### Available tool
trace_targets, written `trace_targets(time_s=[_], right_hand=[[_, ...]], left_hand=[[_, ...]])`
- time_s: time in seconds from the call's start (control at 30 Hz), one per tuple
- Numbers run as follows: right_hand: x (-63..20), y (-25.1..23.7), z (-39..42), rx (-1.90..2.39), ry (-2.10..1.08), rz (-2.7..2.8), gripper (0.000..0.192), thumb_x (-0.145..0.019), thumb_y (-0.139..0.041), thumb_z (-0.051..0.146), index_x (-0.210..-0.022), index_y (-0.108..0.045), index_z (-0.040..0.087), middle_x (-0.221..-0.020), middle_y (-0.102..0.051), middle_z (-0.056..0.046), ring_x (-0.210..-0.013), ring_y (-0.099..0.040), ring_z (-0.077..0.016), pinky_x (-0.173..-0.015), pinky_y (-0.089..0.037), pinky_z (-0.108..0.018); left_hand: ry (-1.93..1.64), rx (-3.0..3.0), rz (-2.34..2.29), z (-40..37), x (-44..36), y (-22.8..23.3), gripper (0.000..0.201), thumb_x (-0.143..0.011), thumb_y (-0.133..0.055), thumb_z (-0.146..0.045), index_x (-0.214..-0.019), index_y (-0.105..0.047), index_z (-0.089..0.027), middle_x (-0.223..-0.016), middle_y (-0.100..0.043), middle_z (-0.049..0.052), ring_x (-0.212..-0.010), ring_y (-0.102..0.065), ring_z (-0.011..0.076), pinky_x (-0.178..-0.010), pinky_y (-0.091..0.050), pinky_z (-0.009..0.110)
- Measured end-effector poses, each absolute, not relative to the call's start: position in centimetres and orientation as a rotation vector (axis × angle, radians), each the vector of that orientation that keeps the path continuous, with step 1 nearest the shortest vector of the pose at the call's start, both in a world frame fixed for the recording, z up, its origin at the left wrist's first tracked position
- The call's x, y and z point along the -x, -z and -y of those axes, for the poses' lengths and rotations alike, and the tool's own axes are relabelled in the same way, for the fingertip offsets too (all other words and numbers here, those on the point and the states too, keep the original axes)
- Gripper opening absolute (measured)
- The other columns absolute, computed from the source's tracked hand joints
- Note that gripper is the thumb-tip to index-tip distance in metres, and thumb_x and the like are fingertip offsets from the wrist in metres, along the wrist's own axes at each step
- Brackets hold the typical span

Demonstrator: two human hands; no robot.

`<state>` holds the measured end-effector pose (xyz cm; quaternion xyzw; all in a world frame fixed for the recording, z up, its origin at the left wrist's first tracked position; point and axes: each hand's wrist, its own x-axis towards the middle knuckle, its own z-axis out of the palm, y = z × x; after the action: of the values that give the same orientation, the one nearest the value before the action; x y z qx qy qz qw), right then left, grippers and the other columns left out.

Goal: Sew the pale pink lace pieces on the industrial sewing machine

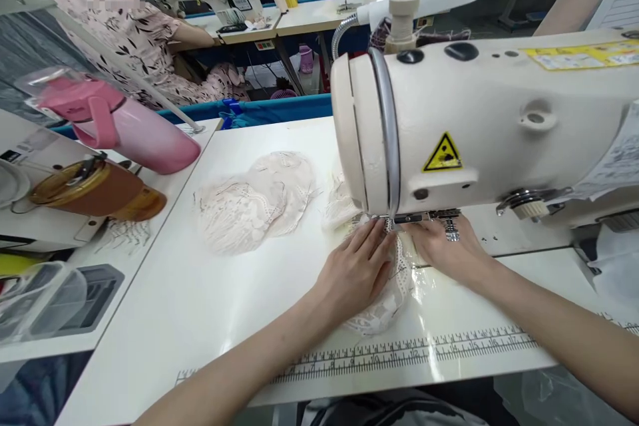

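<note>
Smooth pink bottle [150,133] at left. Sheer, rounded lace pieces [239,213], edges frayed, overlapping on glossy white desk [174,306]. Left hand [357,266] flat, grip unclosed, atop curved lace panel [387,309]; panel's long axis runs front to back, far end pointing under cream sewing machine [474,113]. Right hand [446,246] alongside, fingertips hidden: can't tell grip.
</note>
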<state>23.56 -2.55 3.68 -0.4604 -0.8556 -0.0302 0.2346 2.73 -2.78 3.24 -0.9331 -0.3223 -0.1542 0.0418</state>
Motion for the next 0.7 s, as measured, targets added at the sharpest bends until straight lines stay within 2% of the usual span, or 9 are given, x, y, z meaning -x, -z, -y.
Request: trace_targets(time_s=[0.17,0.33,0.47,0.7], right_hand=[[-23.6,-3.4,3.1,1.435,0.298,2.378,0.034,-0.09,-0.038,0.008,-0.107,-0.063,0.025,-0.089,-0.071,-0.007,-0.071,-0.059,-0.0191,-0.073,-0.051,-0.039],[-23.7,-2.6,3.3,1.452,0.455,2.459,0.04,-0.087,-0.039,0.004,-0.115,-0.061,0.023,-0.087,-0.071,-0.007,-0.07,-0.059,-0.0192,-0.077,-0.05,-0.042],[-23.6,-3.1,3.1,1.45,0.417,2.47,0.041,-0.087,-0.036,0.002,-0.112,-0.062,0.022,-0.095,-0.071,-0.008,-0.076,-0.062,-0.02,-0.082,-0.05,-0.044],[-23.2,-4.0,3.1,1.519,0.33,2.47,0.04,-0.089,-0.035,0.005,-0.106,-0.066,0.024,-0.104,-0.071,-0.007,-0.09,-0.065,-0.022,-0.077,-0.053,-0.039]], left_hand=[[0.51,2.878,0.995,2.4,-2.6,-3.2,0.041,-0.096,-0.042,-0.027,-0.132,-0.05,-0.009,-0.132,-0.055,0.015,-0.129,-0.045,0.0303,-0.1,-0.048,0.045],[0.514,2.888,0.989,2.4,-2.6,-3.1,0.039,-0.096,-0.042,-0.027,-0.131,-0.05,-0.01,-0.131,-0.056,0.015,-0.127,-0.048,0.0283,-0.103,-0.045,0.046],[0.51,2.884,0.994,2.4,-2.6,-3.1,0.04,-0.096,-0.042,-0.027,-0.132,-0.05,-0.01,-0.132,-0.055,0.015,-0.128,-0.047,0.0282,-0.103,-0.046,0.045],[0.49,2.87,0.996,2.4,-2.6,-3.3,0.039,-0.096,-0.042,-0.028,-0.13,-0.051,-0.01,-0.132,-0.055,0.014,-0.129,-0.046,0.0292,-0.1,-0.049,0.044]])
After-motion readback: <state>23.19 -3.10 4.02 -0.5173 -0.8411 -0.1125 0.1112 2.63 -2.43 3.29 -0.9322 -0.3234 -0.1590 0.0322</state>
